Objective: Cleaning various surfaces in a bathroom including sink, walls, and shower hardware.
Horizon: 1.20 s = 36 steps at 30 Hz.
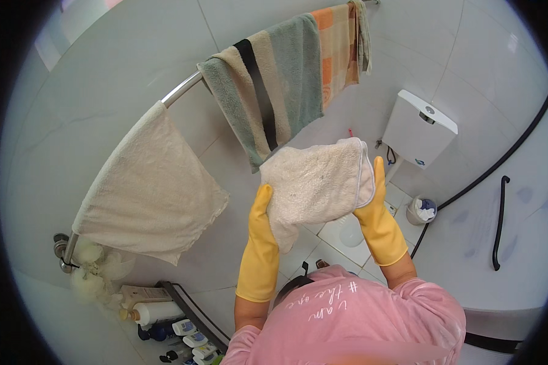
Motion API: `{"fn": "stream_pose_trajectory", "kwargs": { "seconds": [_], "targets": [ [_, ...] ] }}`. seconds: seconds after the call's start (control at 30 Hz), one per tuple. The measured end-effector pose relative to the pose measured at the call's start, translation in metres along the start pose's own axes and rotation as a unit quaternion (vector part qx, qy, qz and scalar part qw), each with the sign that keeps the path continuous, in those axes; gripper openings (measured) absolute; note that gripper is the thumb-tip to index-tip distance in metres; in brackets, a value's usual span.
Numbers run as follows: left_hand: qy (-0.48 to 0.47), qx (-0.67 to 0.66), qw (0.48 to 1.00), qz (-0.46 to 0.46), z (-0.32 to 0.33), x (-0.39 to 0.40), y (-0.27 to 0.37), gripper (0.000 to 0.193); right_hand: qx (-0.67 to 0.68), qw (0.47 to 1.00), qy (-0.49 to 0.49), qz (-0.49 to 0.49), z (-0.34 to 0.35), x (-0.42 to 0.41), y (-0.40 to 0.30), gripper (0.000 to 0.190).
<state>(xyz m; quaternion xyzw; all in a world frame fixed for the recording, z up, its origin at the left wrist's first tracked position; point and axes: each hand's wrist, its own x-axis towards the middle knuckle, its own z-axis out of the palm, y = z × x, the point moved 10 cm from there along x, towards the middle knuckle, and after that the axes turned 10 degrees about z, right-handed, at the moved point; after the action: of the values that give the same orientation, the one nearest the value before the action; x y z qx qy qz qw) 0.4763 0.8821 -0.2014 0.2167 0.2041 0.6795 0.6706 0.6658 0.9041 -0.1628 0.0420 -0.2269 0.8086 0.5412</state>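
Note:
A folded cream terry cloth (pixel 313 182) with a pale grey-blue edging is held up in front of my chest between both hands. My left hand (pixel 261 216), in a long yellow rubber glove, grips its left end, with the thumb lying on the near face. On the right, my right hand (pixel 375 207) wears a matching glove and supports the bound edge from below, its thumb pointing up beside the cloth. The fingers of both hands are mostly hidden behind the fabric. One corner of the cloth droops beside my left wrist.
A cream towel (pixel 150 191), a striped towel (pixel 283 77) and a checked towel (pixel 338 50) hang on a metal rail (pixel 181 89). Bottles (pixel 160 313) crowd a rack at lower left. A white cistern (pixel 420 130), squat toilet (pixel 347 235) and waste bin (pixel 421 210) stand beyond.

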Motion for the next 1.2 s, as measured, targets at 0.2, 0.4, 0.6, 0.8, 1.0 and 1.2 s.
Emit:
{"fn": "stream_pose_trajectory", "kwargs": {
  "seconds": [0.2, 0.4, 0.6, 0.8, 1.0, 1.2],
  "targets": [
    [-0.031, 0.040, 0.999, 0.014, 0.020, -0.007, 0.003, 0.057, -0.115, 0.977, 0.169, 0.062, -0.094, -0.021, 0.001, 0.064],
    [-0.043, 0.269, 0.962, 0.000, -0.009, -0.005, -0.021, 0.047, -0.462, 0.861, 0.196, 0.083, -0.119, -0.059, 0.031, 0.074],
    [-0.076, 0.277, 0.953, -0.099, 0.002, -0.012, -0.076, 0.047, -0.208, 0.954, 0.086, 0.196, -0.098, -0.080, 0.102, 0.097],
    [-0.070, 0.278, 0.950, -0.121, 0.001, -0.007, -0.080, 0.049, 0.019, 0.949, 0.150, 0.275, -0.100, -0.094, 0.103, 0.078],
    [-0.079, 0.312, 0.941, -0.106, -0.012, -0.007, -0.086, 0.051, -0.141, 0.941, 0.276, 0.134, -0.148, -0.103, 0.077, 0.047],
    [-0.096, 0.286, 0.953, -0.026, -0.035, 0.006, -0.059, 0.053, -0.094, 0.956, 0.271, 0.068, -0.120, -0.100, 0.021, 0.044]
  ]
}}
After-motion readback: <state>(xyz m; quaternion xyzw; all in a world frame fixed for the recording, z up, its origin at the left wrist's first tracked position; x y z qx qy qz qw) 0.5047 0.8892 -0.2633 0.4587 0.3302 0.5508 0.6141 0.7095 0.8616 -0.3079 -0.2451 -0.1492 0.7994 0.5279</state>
